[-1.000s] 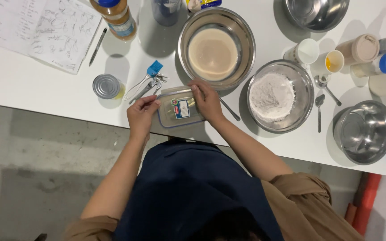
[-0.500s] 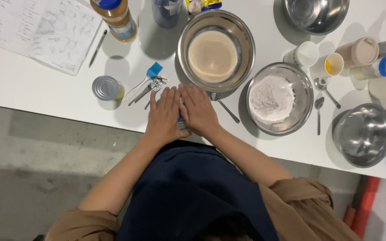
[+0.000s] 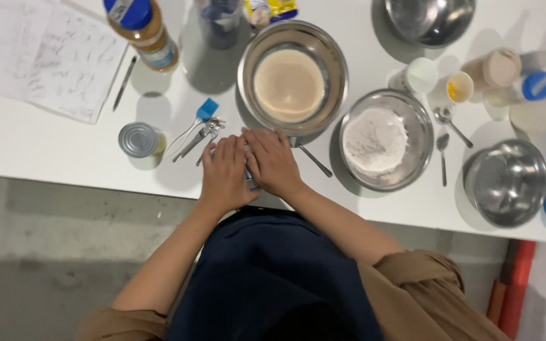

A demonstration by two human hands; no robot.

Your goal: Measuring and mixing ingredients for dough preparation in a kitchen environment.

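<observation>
Left hand (image 3: 225,173) and right hand (image 3: 273,161) flat, spread, side by side on a mostly hidden small container (image 3: 249,180), just below the batter bowl (image 3: 292,79); blue-capped jar (image 3: 141,28) far upper-left of bowl.

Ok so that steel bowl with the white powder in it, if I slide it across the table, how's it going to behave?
The steel bowl looks rigid and smooth-sided, so it would probably slide easily on the white table. It looks wide and low, so tipping seems unlikely. The white powder is heaped loosely, so a quick shove might puff or spill some.
</observation>
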